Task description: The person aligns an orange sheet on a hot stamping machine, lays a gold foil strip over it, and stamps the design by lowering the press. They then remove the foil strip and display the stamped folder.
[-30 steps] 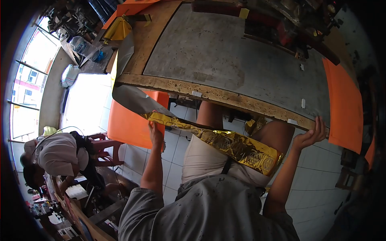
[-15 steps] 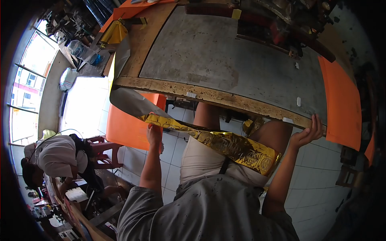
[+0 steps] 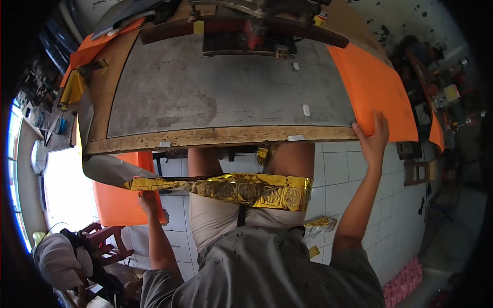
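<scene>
My left hand (image 3: 149,201) is closed at the lower edge of a gold foil strip (image 3: 246,190); its fingertips are partly hidden. Stamped patterns mark the strip, which lies across my lap, and its grey underside curves up at the left past the bench corner. My right hand (image 3: 375,137) has its fingers spread over the lower edge of an orange sheet (image 3: 377,92), thumb by the corner of the grey board (image 3: 226,87). Another orange sheet (image 3: 110,197) hangs below the bench at the left, beside my left hand.
A dark press frame with a red part (image 3: 252,35) spans the far side of the board. A wooden edge (image 3: 221,137) borders the bench. Gold scraps (image 3: 321,222) lie on the tiled floor. A person (image 3: 64,262) bends at the lower left by a red stool (image 3: 110,244).
The view has turned to the right. My right hand has moved from the bench edge onto the orange sheet. My left hand stays at the foil strip.
</scene>
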{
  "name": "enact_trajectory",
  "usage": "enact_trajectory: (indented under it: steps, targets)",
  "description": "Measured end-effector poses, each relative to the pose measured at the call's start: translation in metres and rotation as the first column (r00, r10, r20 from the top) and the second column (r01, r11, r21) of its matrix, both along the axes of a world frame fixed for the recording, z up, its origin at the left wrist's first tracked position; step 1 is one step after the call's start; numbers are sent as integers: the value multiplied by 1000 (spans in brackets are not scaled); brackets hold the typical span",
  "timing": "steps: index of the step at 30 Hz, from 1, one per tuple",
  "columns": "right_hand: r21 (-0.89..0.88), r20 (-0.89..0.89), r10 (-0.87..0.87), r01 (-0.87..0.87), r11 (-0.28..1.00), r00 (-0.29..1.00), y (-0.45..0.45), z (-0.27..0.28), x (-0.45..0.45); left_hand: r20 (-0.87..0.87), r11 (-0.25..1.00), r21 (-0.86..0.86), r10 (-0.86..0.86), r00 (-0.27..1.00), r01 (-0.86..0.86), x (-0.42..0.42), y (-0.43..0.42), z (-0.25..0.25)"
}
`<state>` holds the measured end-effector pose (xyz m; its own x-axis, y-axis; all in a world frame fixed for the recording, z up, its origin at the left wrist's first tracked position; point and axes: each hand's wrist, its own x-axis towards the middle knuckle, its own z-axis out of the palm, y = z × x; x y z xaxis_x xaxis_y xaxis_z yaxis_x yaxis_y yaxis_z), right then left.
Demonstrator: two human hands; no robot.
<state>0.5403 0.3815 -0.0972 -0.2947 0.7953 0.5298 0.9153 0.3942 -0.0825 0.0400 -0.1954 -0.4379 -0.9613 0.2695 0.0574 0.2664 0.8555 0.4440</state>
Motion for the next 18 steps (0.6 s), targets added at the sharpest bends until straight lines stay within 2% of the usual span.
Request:
enact_trajectory:
  steps: [1, 4, 5, 7, 10, 14, 17, 18]
  targets:
    - [-324, -166, 83, -134, 937, 983, 14, 9, 13, 9, 1000, -14, 23, 1000, -22, 1, -1, -1]
    - [-314, -18, 221, -215, 925, 975, 26, 25, 27, -120, 1000, 15, -24, 992, 26, 4, -3, -4]
    - [-354, -11, 203, -194, 915, 979, 30, 34, 29, -30, 999, 17, 28, 999, -28, 2, -3, -5]
    - [-430, -5, 170, -156, 889, 985, 43, 54, 31, -63, 1000, -13, 20, 998, -21, 4, -6, -10]
    - [-334, -145, 154, -194, 922, 977, 80, 53, 53, -37, 1000, -24, 13, 999, -14, -1, -10, -14]
    - [-505, -414, 101, -320, 802, 905, 89, 62, 69, 39, 999, -17, 40, 998, -39, 2, -7, -1]
    - [-397, -135, 518, -525, 753, 845, 38, 69, 55, 79, 999, -26, 36, 996, -34, -1, -10, -5]
    - [-456, -94, 479, -465, 759, 873, 27, 67, 50, 63, 999, -19, 30, 998, -29, -1, -11, -6]
